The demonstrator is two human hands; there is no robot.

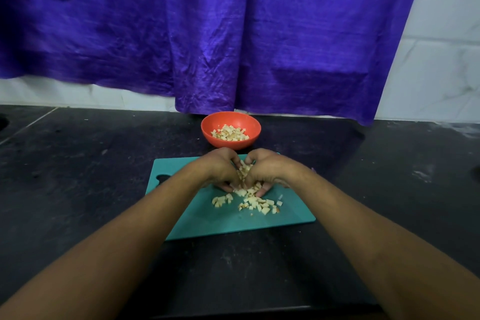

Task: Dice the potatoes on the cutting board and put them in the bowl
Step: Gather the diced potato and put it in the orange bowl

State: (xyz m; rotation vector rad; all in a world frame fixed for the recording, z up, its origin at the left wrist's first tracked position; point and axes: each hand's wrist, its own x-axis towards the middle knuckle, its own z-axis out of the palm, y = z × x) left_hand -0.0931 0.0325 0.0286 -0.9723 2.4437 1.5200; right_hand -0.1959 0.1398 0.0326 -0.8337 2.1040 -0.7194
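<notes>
Hidden: fingertips buried in potato dice (259,204); pieces too many to count.
Grip: left hand (220,169) and right hand (271,171) curled, apparently cupping one heap, frame centre.
Count: one cutting board (207,215); one bowl (207,135) above it, holding dice.

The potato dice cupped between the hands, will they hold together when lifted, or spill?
Probably spill some: the potato dice are small loose cubes, and strays already lie on the cutting board. Likely light; the left hand and right hand cup them together. Blocky shapes should tumble rather than roll far.
</notes>
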